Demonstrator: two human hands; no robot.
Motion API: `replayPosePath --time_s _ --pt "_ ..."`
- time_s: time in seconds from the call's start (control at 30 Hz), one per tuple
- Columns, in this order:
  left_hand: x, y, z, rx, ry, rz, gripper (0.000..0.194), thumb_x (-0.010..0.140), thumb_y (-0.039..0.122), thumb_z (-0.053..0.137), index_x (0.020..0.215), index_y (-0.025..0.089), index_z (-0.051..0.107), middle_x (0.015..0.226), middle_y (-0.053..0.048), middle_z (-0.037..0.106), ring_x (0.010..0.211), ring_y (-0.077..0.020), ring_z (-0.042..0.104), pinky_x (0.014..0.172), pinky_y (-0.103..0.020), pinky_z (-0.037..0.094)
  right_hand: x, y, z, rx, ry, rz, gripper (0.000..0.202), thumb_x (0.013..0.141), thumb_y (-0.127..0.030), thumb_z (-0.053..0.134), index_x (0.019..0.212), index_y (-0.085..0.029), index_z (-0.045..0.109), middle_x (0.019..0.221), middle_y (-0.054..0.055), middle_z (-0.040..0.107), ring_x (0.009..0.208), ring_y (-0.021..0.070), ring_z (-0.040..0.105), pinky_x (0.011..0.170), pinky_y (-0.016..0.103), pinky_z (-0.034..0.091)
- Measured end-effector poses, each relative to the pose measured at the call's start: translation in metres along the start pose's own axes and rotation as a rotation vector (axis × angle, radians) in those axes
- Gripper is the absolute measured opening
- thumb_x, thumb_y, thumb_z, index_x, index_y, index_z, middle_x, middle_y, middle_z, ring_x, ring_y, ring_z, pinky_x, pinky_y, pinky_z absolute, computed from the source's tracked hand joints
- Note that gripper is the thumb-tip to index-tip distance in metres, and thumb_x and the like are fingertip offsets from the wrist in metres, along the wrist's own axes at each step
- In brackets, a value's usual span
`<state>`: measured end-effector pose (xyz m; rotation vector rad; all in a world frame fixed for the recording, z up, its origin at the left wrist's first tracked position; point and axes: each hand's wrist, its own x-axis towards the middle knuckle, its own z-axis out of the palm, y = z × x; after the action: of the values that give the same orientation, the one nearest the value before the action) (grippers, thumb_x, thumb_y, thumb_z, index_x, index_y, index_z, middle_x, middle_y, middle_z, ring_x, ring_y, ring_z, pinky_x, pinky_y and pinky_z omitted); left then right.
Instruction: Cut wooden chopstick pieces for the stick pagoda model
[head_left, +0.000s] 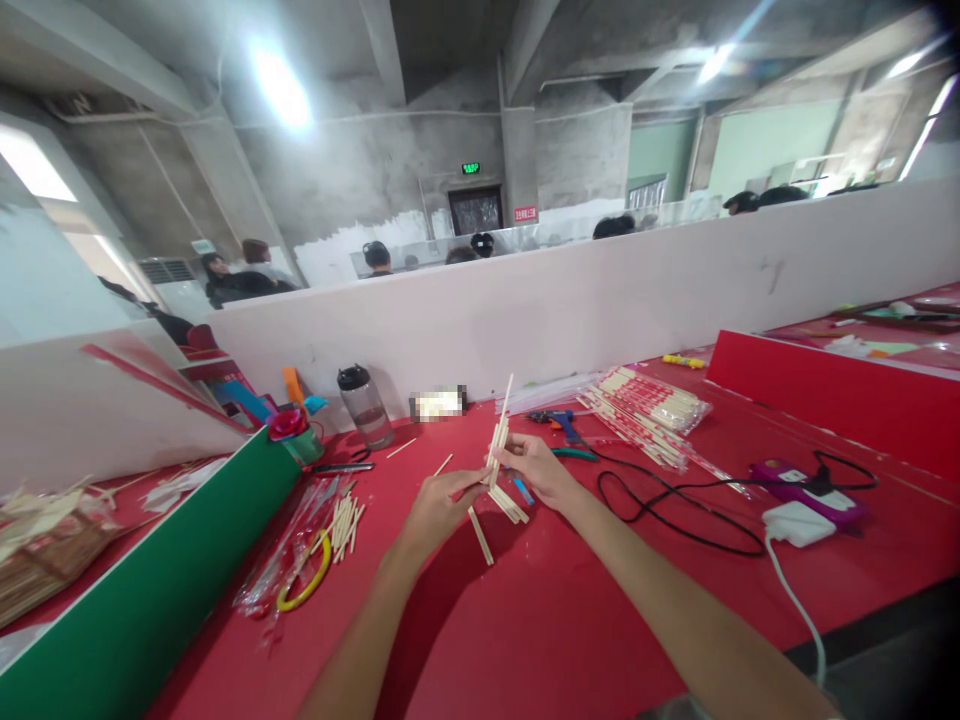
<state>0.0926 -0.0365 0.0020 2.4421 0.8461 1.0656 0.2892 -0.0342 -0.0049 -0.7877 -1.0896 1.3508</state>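
"What do the hands hold?"

"The left hand (444, 510) and right hand (535, 468) both grip a bundle of thin, pale wooden sticks (498, 438), tilted upward above the red tabletop (480, 650)."

"And on the left?"

"A loose pile of short, pale wooden sticks (346, 528), near a curved yellow handle (319, 582). Farther back, a clear bottle with a black lid (366, 412) stands near the long white partition (465, 310)."

"On the right?"

"A blue-and-black glue gun (565, 427), red-and-white wrapped chopsticks (645, 400), and a purple power strip (849, 508) beside a white plug-in adapter (799, 522)."
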Motion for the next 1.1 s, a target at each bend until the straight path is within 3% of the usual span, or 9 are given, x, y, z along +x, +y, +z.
replayPosePath --time_s 0.27,0.47,1.1 --pt "0.0 -0.002 -0.003 0.011 0.011 0.005 0.027 0.088 0.031 0.063 0.112 0.025 0.071 0.101 -0.004 0.076 0.087 -0.0173 0.072 0.081 -0.027 0.057 0.0 -0.005 -0.003 0.033 -0.071 0.021 0.036 0.062 -0.039 0.083 0.086 -0.015 0.07 0.079 0.003 0.07 0.072 0.0161 0.066 0.073 0.031 0.055" --pt "0.0 -0.001 -0.004 0.01 -0.004 -0.007 0.026 0.089 0.029 0.061 0.111 0.023 0.072 0.102 -0.005 0.075 0.088 -0.0178 0.072 0.083 -0.028 0.057 0.0 -0.006 -0.001 0.024 -0.061 0.024 0.03 0.067 -0.036 0.079 0.086 -0.015 0.07 0.08 0.004 0.071 0.071 0.0145 0.066 0.069 0.026 0.054" --pt "-0.001 0.001 -0.001 -0.007 -0.017 0.044 0.022 0.09 0.029 0.059 0.107 0.025 0.072 0.104 -0.004 0.075 0.092 -0.0173 0.071 0.086 -0.028 0.056 -0.002 -0.011 0.006 -0.011 0.024 0.036 0.025 0.064 -0.032 0.076 0.081 -0.017 0.065 0.073 0.001 0.068 0.063 0.0134 0.063 0.06 0.024 0.054"
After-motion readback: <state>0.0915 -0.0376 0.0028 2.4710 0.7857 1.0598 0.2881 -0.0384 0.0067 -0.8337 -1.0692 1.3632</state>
